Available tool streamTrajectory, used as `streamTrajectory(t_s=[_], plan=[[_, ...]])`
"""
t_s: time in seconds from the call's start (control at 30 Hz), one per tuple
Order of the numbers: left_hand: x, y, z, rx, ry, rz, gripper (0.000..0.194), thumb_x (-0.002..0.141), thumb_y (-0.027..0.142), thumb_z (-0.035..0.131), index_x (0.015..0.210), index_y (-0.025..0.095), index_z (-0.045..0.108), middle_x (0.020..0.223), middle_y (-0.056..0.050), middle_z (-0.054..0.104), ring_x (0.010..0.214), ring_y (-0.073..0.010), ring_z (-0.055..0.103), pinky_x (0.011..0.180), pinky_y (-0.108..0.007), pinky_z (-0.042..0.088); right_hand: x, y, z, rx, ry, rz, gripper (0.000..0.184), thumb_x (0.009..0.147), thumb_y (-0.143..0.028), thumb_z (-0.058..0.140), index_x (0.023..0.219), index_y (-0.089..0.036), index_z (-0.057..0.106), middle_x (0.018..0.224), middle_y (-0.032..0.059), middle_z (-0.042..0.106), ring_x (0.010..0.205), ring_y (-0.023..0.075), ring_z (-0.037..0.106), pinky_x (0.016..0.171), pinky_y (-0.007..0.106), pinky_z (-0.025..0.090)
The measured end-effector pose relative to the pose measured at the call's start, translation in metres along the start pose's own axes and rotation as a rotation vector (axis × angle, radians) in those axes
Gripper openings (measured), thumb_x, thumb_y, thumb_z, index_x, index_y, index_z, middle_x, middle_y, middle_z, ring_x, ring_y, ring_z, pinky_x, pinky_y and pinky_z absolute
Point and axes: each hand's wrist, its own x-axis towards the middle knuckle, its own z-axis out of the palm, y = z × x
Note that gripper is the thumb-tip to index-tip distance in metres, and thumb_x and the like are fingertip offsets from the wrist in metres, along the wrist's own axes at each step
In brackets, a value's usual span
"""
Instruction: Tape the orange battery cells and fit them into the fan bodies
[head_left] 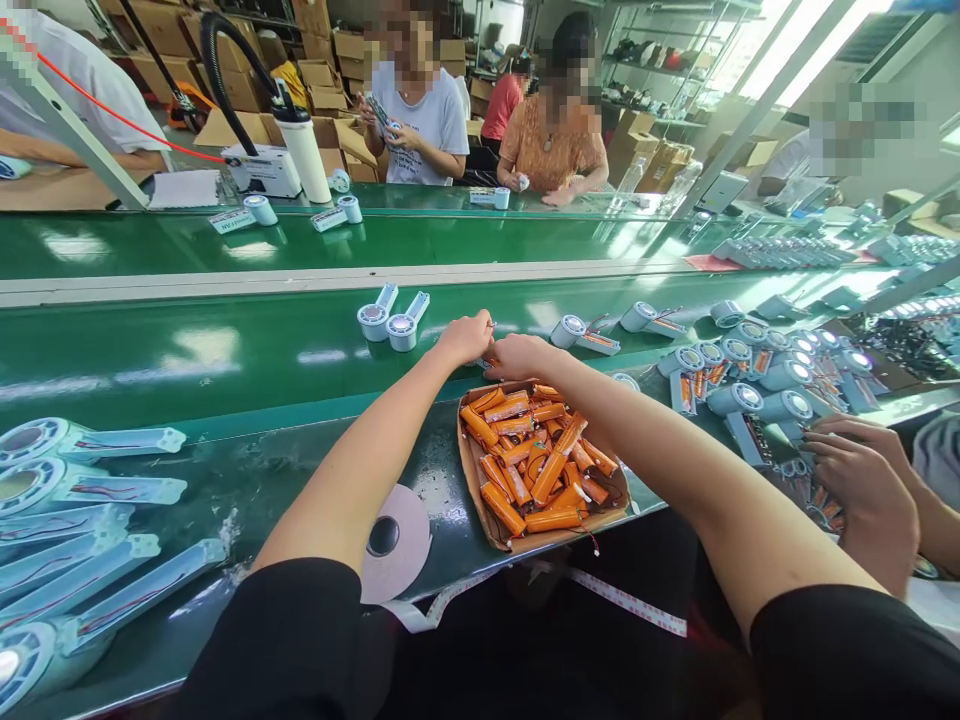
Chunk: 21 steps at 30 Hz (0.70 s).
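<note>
My left hand [469,338] is closed in a pinch above the near edge of the green conveyor belt [300,335]. Right beside it, my right hand [519,357] has its fingers curled together. A small pale part shows under the fingers, but what each hand grips is mostly hidden. Just below my hands stands a cardboard box [474,478] filled with orange battery packs [553,465] with thin wires. Two light-blue handheld fan bodies [402,331] lie on the belt beyond my left hand. To the right, another fan body [574,332] lies with its handle open and wires showing.
Several open fan housings [90,490] lie at the left on the bench. A tape roll [397,545] sits at the front edge, its strip hanging down. A co-worker's hand [862,480] is at the right, near many fan bodies [784,375]. Other people work across the belt.
</note>
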Motion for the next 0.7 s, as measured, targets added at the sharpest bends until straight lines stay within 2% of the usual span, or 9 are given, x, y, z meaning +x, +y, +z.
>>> streamTrajectory(t_s=[0.13, 0.23, 0.33, 0.53, 0.6, 0.7], plan=[[0.0, 0.006, 0.004, -0.038, 0.022, -0.01, 0.034, 0.108, 0.029, 0.039, 0.132, 0.024, 0.061, 0.122, -0.007, 0.079, 0.117, -0.0262, 0.072, 0.101, -0.036, 0.052, -0.005, 0.008, 0.004, -0.025, 0.045, -0.025, 0.039, 0.103, -0.042, 0.057, 0.128, -0.021, 0.079, 0.117, 0.0151, 0.082, 0.11, 0.0319, 0.076, 0.087, 0.034, 0.054], [0.002, 0.01, 0.007, -0.057, 0.033, -0.021, 0.035, 0.108, 0.03, 0.039, 0.134, 0.022, 0.061, 0.126, -0.009, 0.078, 0.119, -0.027, 0.072, 0.103, -0.038, 0.052, -0.01, 0.019, 0.008, -0.019, 0.091, -0.004, 0.04, 0.106, -0.039, 0.052, 0.129, -0.023, 0.08, 0.118, 0.0131, 0.083, 0.109, 0.0306, 0.076, 0.088, 0.033, 0.052], [0.005, 0.015, 0.008, -0.074, 0.038, -0.023, 0.036, 0.107, 0.03, 0.04, 0.135, 0.021, 0.061, 0.127, -0.012, 0.077, 0.12, -0.0281, 0.072, 0.105, -0.04, 0.052, -0.015, 0.029, 0.013, 0.002, 0.094, 0.017, 0.039, 0.105, -0.045, 0.056, 0.129, -0.028, 0.081, 0.112, 0.0099, 0.084, 0.107, 0.0299, 0.077, 0.087, 0.032, 0.053], [0.008, 0.017, 0.014, -0.142, 0.053, -0.016, 0.034, 0.107, 0.029, 0.041, 0.132, 0.021, 0.062, 0.126, -0.012, 0.078, 0.12, -0.0284, 0.071, 0.108, -0.042, 0.051, -0.022, 0.034, 0.026, 0.054, 0.151, 0.064, 0.044, 0.108, -0.048, 0.05, 0.143, -0.034, 0.072, 0.122, 0.0068, 0.083, 0.108, 0.0278, 0.077, 0.087, 0.032, 0.054], [0.009, 0.017, 0.017, -0.175, 0.054, -0.014, 0.034, 0.106, 0.029, 0.042, 0.132, 0.021, 0.062, 0.126, -0.011, 0.077, 0.121, -0.0281, 0.071, 0.107, -0.041, 0.051, -0.021, 0.033, 0.028, 0.059, 0.15, 0.071, 0.044, 0.107, -0.049, 0.052, 0.143, -0.034, 0.072, 0.12, 0.0076, 0.083, 0.108, 0.0284, 0.077, 0.088, 0.033, 0.054], [0.011, 0.023, 0.017, -0.22, 0.052, -0.018, 0.033, 0.106, 0.026, 0.042, 0.131, 0.02, 0.062, 0.124, -0.012, 0.077, 0.119, -0.0286, 0.071, 0.106, -0.042, 0.052, -0.016, 0.03, 0.024, -0.022, 0.096, 0.074, 0.041, 0.101, -0.049, 0.062, 0.132, -0.028, 0.08, 0.115, 0.0122, 0.084, 0.106, 0.0318, 0.077, 0.086, 0.034, 0.054]])
